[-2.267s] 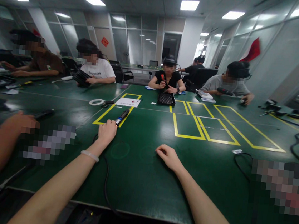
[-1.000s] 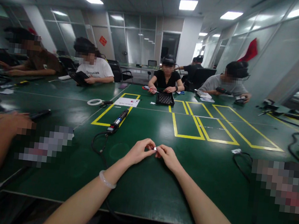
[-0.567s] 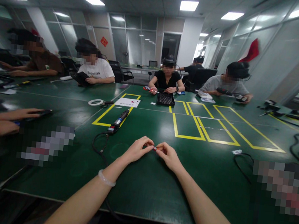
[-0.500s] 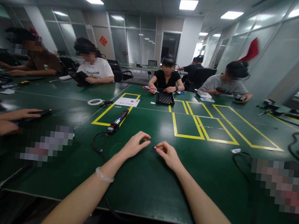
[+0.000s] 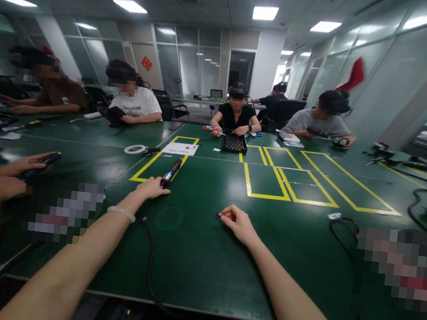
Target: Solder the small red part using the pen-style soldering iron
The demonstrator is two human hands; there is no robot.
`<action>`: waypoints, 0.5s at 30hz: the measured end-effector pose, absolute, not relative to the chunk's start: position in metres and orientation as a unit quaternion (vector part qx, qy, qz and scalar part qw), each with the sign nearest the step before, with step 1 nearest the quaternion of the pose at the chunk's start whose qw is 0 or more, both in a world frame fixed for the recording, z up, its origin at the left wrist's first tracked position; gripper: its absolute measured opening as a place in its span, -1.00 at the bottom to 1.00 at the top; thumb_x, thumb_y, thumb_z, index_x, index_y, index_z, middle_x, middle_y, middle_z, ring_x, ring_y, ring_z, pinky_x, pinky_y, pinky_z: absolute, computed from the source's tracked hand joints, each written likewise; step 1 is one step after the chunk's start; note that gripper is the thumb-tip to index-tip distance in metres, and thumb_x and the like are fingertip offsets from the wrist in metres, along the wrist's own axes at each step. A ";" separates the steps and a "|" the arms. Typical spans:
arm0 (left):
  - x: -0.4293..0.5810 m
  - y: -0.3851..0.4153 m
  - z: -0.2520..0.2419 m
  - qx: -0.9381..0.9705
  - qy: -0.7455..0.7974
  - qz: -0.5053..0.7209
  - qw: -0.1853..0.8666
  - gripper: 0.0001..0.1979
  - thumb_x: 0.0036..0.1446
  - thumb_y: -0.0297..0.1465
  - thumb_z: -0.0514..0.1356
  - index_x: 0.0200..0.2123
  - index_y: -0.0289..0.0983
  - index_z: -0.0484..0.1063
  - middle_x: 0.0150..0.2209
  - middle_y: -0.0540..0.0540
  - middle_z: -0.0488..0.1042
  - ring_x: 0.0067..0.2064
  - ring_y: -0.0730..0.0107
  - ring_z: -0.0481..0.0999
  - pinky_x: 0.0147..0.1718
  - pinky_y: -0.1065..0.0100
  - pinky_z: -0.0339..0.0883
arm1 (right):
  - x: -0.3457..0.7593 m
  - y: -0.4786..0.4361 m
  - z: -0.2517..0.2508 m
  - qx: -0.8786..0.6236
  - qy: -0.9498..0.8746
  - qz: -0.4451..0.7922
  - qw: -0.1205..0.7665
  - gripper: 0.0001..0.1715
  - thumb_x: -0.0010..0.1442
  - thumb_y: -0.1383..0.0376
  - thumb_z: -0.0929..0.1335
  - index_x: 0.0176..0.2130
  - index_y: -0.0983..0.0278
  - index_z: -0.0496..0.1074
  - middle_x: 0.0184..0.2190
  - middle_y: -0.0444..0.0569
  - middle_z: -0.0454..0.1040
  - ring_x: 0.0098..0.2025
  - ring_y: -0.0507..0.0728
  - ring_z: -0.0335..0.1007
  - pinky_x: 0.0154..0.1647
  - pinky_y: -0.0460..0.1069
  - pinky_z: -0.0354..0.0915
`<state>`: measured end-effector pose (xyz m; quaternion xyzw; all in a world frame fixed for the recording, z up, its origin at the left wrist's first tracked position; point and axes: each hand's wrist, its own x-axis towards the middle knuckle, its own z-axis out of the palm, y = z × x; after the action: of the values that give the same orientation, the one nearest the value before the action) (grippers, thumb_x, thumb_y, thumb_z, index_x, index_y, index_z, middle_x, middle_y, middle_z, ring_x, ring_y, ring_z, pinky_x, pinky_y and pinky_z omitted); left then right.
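Note:
My left hand (image 5: 152,188) is at the near end of a black and silver cylindrical tool (image 5: 172,172), its fingers around the lower part. The tool lies tilted across a yellow taped outline, and a black cable (image 5: 151,255) runs from near my hand toward the table's front edge. Over the middle of the green table (image 5: 194,260), my right hand (image 5: 235,221) pinches a small red and dark part (image 5: 220,215) between thumb and fingertips.
A white sheet (image 5: 181,148) lies beyond the tool, beside a white ring (image 5: 135,149). A black tray (image 5: 234,143) stands before a person opposite. Another person's hands (image 5: 35,164) are at the left. Cables (image 5: 338,230) lie at the right.
My left hand has moved left, away from my right hand, and has reached the tool's near end. My right hand keeps its pinch on the small part, nearly in place.

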<state>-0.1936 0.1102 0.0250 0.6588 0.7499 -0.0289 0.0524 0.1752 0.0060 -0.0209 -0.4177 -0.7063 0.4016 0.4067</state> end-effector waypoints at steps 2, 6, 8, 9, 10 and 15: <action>-0.188 0.106 0.023 0.667 0.744 -0.020 0.043 -0.22 -0.07 0.10 0.07 0.11 -0.31 0.24 0.00 -0.35 0.37 -0.05 0.00 0.44 -0.21 0.22 0.30 | 0.174 0.005 -0.020 -0.419 -0.707 0.403 0.403 -0.78 0.14 0.21 0.34 -0.25 0.30 0.40 -0.45 -0.13 0.42 -0.45 0.01 0.28 -0.44 -0.12 0.16; -0.168 0.085 0.023 0.682 0.730 -0.001 0.028 -0.28 -0.05 0.10 0.06 0.05 -0.28 0.28 -0.03 -0.30 0.40 -0.04 0.02 0.44 -0.19 0.23 0.29 | 0.172 0.003 -0.018 -0.418 -0.713 0.397 0.399 -0.78 0.15 0.21 0.34 -0.24 0.30 0.40 -0.46 -0.13 0.41 -0.44 0.01 0.28 -0.43 -0.11 0.16; -0.154 0.071 0.022 0.690 0.724 0.008 0.023 -0.30 -0.04 0.09 0.06 0.05 -0.27 0.28 -0.02 -0.29 0.40 -0.05 0.03 0.44 -0.20 0.23 0.29 | 0.172 0.003 -0.017 -0.420 -0.723 0.373 0.402 -0.80 0.14 0.21 0.35 -0.26 0.30 0.42 -0.45 -0.12 0.40 -0.43 0.02 0.27 -0.41 -0.11 0.16; -0.145 0.063 0.022 0.693 0.720 0.013 0.020 -0.30 -0.04 0.09 0.06 0.05 -0.27 0.27 -0.02 -0.28 0.39 -0.06 0.03 0.44 -0.21 0.22 0.29 | 0.171 0.003 -0.016 -0.422 -0.729 0.355 0.405 -0.81 0.14 0.22 0.35 -0.27 0.30 0.43 -0.43 -0.11 0.40 -0.42 0.02 0.26 -0.40 -0.10 0.16; -0.136 0.056 0.021 0.697 0.716 0.018 0.016 -0.29 -0.04 0.09 0.06 0.06 -0.27 0.26 -0.03 -0.28 0.39 -0.08 0.03 0.44 -0.23 0.22 0.29 | 0.171 0.003 -0.016 -0.425 -0.734 0.341 0.407 -0.82 0.13 0.22 0.36 -0.29 0.30 0.44 -0.42 -0.11 0.40 -0.42 0.02 0.25 -0.40 -0.10 0.16; -0.087 0.025 0.017 0.733 0.678 0.047 -0.005 -0.34 -0.03 0.05 0.10 0.03 -0.27 0.29 -0.10 -0.27 0.40 -0.12 0.02 0.44 -0.24 0.20 0.26 | 0.168 0.001 -0.015 -0.424 -0.732 0.361 0.393 -0.83 0.11 0.25 0.36 -0.28 0.31 0.43 -0.49 -0.15 0.35 -0.48 0.00 0.20 -0.44 -0.11 0.14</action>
<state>-0.0875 0.0245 0.0174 0.7334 0.6781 0.0469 -0.0055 0.1680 0.0011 -0.0155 -0.4241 -0.7318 0.3611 0.3928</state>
